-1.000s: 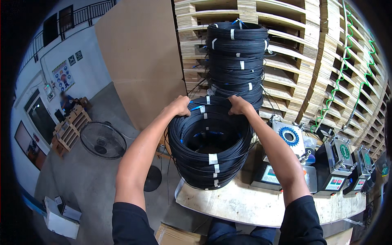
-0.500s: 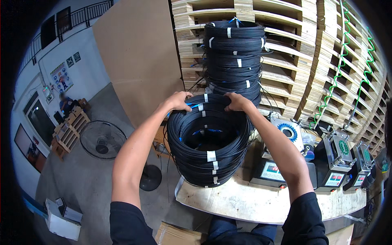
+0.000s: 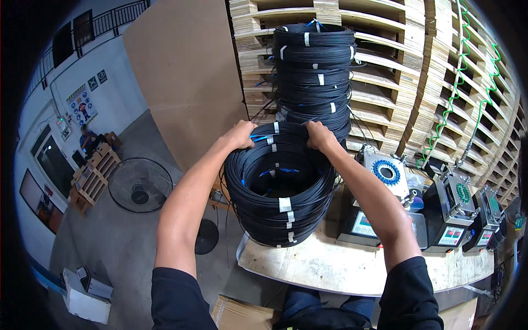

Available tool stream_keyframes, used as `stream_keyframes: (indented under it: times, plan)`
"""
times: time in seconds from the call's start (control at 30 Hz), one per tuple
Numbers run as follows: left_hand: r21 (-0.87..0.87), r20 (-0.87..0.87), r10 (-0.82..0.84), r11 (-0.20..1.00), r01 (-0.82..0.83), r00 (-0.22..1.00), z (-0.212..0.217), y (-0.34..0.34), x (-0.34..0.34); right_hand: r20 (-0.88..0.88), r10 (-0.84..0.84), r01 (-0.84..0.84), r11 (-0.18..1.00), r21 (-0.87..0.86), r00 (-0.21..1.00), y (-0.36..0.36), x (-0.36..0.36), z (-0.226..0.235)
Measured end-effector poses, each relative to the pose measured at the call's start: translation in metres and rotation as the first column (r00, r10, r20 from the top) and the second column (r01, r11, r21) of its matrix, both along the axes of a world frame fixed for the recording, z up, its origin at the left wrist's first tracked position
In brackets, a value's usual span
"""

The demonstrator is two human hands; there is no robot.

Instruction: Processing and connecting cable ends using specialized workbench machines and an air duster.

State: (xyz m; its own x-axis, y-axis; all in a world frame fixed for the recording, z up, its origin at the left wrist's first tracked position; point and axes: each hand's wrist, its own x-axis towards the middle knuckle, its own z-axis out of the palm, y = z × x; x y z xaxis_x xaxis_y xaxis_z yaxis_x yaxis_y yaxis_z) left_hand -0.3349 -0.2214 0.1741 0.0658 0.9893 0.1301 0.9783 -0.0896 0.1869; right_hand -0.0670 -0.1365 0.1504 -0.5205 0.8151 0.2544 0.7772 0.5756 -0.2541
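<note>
A stack of black cable coils (image 3: 256,212), bound with white tape tabs, stands on the wooden table (image 3: 330,269) in front of me. At the far left of its top rim, my left hand (image 3: 241,135) is closed round the upper coil, beside some blue cable ends (image 3: 263,137). My right hand (image 3: 320,136) grips the same coil at the far right, thumb on the inner side. The fingers on the outside are partly hidden. Inside the hollow middle, more blue ends and a white tab show.
Behind rises a taller stack of black coils (image 3: 313,77) against wooden pallets (image 3: 385,66). To the right stand black machines with displays (image 3: 451,220), one holding a blue ring of parts (image 3: 386,172). A floor fan (image 3: 140,187) and a brown board (image 3: 184,71) are at left.
The fingers of my left hand have curled in more tightly on the coil's rim. My right hand stays on the rim, its fingers slightly more closed. The whole view has shifted slightly.
</note>
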Motion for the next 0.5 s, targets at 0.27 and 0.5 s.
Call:
stream_keyframes:
  times: [0.27,0.5]
  plan:
    - [-0.001,-0.023,0.035,0.999,-0.035,0.999,-0.005,0.004,-0.001,0.058,-0.028,0.029,0.999,-0.017,0.998,0.007,-0.001,0.003]
    - [-0.113,0.000,0.069,0.991,-0.069,0.998,0.004,0.019,0.002,0.177,0.040,0.014,0.956,-0.293,0.983,0.025,-0.010,0.020]
